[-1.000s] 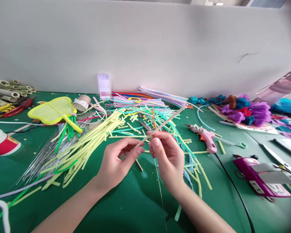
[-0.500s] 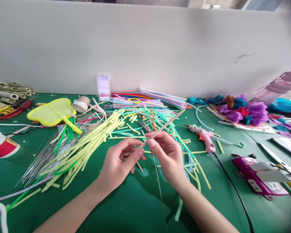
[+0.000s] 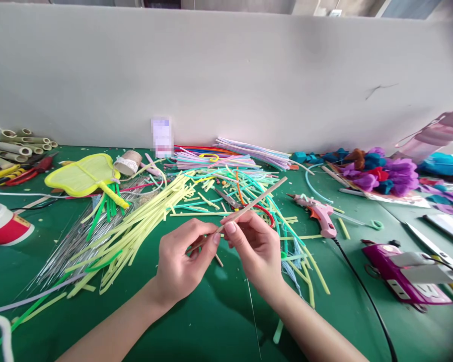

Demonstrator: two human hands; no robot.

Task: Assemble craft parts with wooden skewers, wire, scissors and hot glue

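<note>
One slim tan stick [image 3: 262, 196], held aslant above the green counter [image 3: 207, 322], pinched between thumb and fingers of both my left hand [image 3: 184, 256] and right hand [image 3: 254, 249]; its lower end, perhaps inside my left fingers, is hard to make out. Red-handled scissors [image 3: 233, 202], lying just beyond. Pink glue gun [image 3: 320, 211], to the right. Yellow strips [image 3: 143, 221], heaped left.

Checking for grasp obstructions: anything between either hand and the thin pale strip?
Nothing visible. The left hand and right hand both pinch the thin pale strip directly. The scissors lie beyond the hands, partly behind the strip in this view, not in between.
</note>
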